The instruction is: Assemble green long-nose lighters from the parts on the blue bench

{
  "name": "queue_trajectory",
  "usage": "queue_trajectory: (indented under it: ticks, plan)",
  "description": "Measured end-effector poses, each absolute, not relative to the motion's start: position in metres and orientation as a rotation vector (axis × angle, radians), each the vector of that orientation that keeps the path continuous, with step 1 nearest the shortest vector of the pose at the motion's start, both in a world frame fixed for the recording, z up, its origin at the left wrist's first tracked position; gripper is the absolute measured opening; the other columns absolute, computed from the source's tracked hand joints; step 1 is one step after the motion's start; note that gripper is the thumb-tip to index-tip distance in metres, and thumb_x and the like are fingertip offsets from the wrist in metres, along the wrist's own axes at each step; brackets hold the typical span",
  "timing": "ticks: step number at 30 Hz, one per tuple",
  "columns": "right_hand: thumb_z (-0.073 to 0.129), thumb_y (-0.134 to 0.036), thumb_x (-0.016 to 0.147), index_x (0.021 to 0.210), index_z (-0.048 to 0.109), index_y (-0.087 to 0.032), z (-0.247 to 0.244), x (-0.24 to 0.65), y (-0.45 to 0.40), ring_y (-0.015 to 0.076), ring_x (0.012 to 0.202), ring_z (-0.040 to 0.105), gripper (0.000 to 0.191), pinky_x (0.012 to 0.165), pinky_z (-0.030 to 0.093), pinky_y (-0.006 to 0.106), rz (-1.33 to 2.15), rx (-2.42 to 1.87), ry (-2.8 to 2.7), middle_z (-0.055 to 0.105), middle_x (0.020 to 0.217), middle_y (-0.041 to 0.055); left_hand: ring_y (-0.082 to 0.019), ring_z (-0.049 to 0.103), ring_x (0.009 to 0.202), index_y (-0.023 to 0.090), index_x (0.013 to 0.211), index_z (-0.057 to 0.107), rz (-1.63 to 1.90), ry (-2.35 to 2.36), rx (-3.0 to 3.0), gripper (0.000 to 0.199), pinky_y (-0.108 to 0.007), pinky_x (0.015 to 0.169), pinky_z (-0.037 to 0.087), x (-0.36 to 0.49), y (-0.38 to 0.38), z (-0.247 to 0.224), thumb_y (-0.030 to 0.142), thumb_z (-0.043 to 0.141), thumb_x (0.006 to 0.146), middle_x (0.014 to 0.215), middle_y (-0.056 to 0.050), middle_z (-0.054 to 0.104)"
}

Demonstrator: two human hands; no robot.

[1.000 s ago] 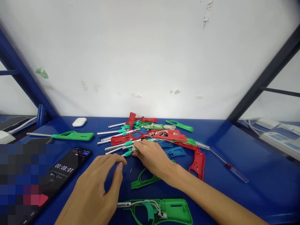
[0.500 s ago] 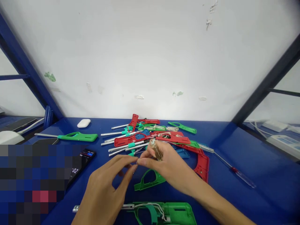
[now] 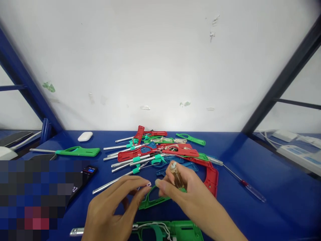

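Note:
My left hand [image 3: 112, 204] pinches a small white plastic piece [image 3: 148, 184] between thumb and fingertip. Wrapped in the fingers of my right hand [image 3: 185, 190] is a translucent amber lighter fuel tank [image 3: 177, 176] with a pale top facing up. The two hands are a short gap apart. Below them lies an open green lighter shell half [image 3: 187, 230], with white wires and a metal tube [image 3: 76, 231] in it, partly covered by my left hand. A looped green shell piece [image 3: 152, 202] rests between the hands, partly hidden by the right one.
Behind my hands is a pile of red shell halves [image 3: 134, 154], blue shell parts and metal lighter tubes [image 3: 112, 182]. A whole green lighter [image 3: 80, 151], a white case [image 3: 85, 136] and a phone [image 3: 84, 182] lie left. A screwdriver [image 3: 253, 191] lies right.
My hands have moved apart, the right one shifting right and down with the fuel tank. The white piece now shows at my left fingertips. The view has shifted slightly.

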State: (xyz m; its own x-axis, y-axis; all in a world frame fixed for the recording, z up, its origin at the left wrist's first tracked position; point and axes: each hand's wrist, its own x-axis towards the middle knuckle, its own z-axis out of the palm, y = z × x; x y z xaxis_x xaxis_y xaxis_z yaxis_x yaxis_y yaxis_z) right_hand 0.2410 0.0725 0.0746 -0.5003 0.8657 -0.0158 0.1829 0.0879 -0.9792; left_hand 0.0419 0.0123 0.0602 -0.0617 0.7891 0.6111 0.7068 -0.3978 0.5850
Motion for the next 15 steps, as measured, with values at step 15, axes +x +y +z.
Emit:
queue_trajectory:
  ticks: [15]
  plan:
    - [0.05, -0.046, 0.11, 0.079, 0.05, -0.024, 0.0733, 0.2369, 0.0719, 0.0126, 0.07, 0.04, 0.038, 0.063, 0.029, 0.032, 1.257, -1.028, -2.201, 0.052, 0.074, -0.0068, -0.007, 0.075, 0.074, 0.038, 0.103, 0.076, 1.358, 1.717, 1.959, 0.011, -0.011, 0.067, 0.059, 0.0405, 0.0132, 0.0554, 0.045, 0.069, 0.097, 0.09, 0.011, 0.078]
